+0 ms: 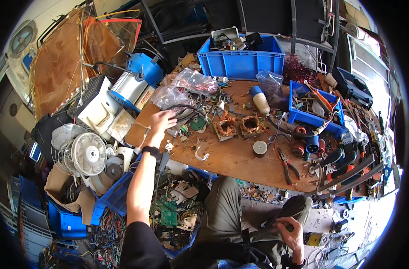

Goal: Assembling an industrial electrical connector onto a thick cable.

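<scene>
Dark cable [184, 117], head view: lies in a loose curved bundle on the brown desk [231, 162], toward its left part, directly beside the fingers of the left hand [159, 125]. Left grip: fingers extended and slightly bent; cannot tell whether they close on the cable or only lie against it. Left forearm comes up from the lower edge, dark band [151, 151] at the wrist.

Right hand [289, 232]: low, over the lap, well apart from the desk top. Right grip: fingers curled inward, narrow; something small and dark shows at the fingers, but cannot tell what it is or whether it is held.

Around the cable: clear plastic bags [194, 80] just beyond; green disc [197, 123] just to the right; small scraps scattered between. Further right, two copper-wound stators [225, 130] side by side, then a round pale-topped part [260, 148] nearer the front edge. Blue-and-cream connector [260, 101] lies behind these, its thick lead running right. Pliers [286, 163] with red on the handles lie near the front right.

Surroundings: large blue crate [241, 65] at the rear, filled with parts; smaller blue tray [298, 114] at right, tools in it; fan [89, 153] at left; circuit boards [167, 212] below the desk edge.
</scene>
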### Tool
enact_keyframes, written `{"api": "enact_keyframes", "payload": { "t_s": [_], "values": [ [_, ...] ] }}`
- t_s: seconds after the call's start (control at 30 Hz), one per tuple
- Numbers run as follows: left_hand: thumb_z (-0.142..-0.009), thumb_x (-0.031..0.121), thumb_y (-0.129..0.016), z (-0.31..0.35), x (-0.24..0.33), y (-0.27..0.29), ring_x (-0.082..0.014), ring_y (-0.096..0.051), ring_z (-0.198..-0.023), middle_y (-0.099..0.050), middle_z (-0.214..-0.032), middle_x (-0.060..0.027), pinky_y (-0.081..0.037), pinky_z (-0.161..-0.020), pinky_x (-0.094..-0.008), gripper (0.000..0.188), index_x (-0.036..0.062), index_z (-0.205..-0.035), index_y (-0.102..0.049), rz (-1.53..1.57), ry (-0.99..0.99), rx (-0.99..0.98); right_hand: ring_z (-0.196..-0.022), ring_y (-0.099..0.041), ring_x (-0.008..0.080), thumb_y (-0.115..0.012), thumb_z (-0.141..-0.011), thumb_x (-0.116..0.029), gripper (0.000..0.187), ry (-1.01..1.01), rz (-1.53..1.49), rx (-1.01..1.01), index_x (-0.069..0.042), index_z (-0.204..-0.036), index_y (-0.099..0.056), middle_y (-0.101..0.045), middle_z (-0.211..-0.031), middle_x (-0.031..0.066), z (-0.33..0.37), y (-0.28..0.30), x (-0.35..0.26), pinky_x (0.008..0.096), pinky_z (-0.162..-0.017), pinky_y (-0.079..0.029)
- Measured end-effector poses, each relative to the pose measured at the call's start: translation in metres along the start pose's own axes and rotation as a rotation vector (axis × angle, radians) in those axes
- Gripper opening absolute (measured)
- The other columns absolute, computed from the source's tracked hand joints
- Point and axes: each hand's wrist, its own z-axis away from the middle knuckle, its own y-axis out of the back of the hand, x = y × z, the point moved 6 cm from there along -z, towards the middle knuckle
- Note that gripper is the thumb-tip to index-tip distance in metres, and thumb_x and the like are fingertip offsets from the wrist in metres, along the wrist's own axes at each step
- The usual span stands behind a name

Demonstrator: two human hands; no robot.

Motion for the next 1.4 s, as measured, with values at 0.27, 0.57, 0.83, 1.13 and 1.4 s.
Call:
{"api": "enact_keyframes", "payload": {
  "t_s": [0.27,0.57,0.83,1.13,1.4],
  "values": [
    [-0.110,0.012,-0.070,0.112,0.038,-0.164,-0.0206,-0.079,-0.109,-0.081,-0.124,-0.0156,-0.066,-0.092,-0.0323,0.028,-0.0040,-0.133,-0.073,-0.077,-0.226,-0.412,-0.088,-0.081,0.0166,-0.073,-0.102,-0.007,0.020,0.076,0.030,0.033,0.003,-0.120,-0.075,-0.084,-0.095,0.0122,0.009,0.019,-0.007,0.0310,-0.083,-0.061],
    [-0.100,0.008,-0.078,0.154,0.066,-0.347,-0.0241,-0.082,-0.102,-0.083,-0.117,-0.0184,-0.065,-0.090,-0.0345,0.032,-0.0022,-0.129,-0.075,-0.448,-0.515,-0.586,-0.092,-0.084,0.0209,-0.076,-0.101,-0.007,0.024,0.179,0.007,0.096,0.001,-0.124,-0.076,-0.084,-0.102,0.0128,0.022,0.028,-0.034,0.0316,-0.083,-0.063],
    [-0.099,0.016,-0.078,0.202,0.086,-0.428,-0.0360,-0.079,-0.110,-0.080,-0.123,-0.0219,-0.062,-0.097,-0.0428,0.034,0.0012,-0.130,-0.076,-0.537,-0.902,-0.686,-0.091,-0.084,0.0196,-0.077,-0.102,-0.011,0.023,0.172,-0.056,0.128,-0.002,-0.123,-0.077,-0.085,-0.100,0.0102,0.042,0.050,-0.022,0.0314,-0.083,-0.062],
    [-0.103,0.008,-0.069,0.218,0.086,-0.473,-0.0404,-0.077,-0.094,-0.078,-0.110,-0.0247,-0.064,-0.086,-0.0466,0.027,-0.0059,-0.126,-0.074,-0.681,-1.135,-0.706,-0.090,-0.084,0.0188,-0.076,-0.104,-0.014,0.024,0.175,-0.039,0.094,-0.003,-0.125,-0.077,-0.084,-0.104,0.0095,0.052,0.062,-0.013,0.0305,-0.083,-0.063],
    [-0.106,0.013,-0.074,0.174,0.138,-0.409,-0.0210,-0.077,-0.080,-0.079,-0.098,-0.0147,-0.062,-0.070,-0.0352,0.021,0.0014,-0.123,-0.079,-0.467,-1.009,-0.272,-0.089,-0.083,0.0171,-0.073,-0.107,-0.015,0.024,0.136,-0.116,0.053,-0.002,-0.127,-0.076,-0.084,-0.102,0.0097,0.049,0.067,-0.009,0.0298,-0.083,-0.062]
  ]
}}
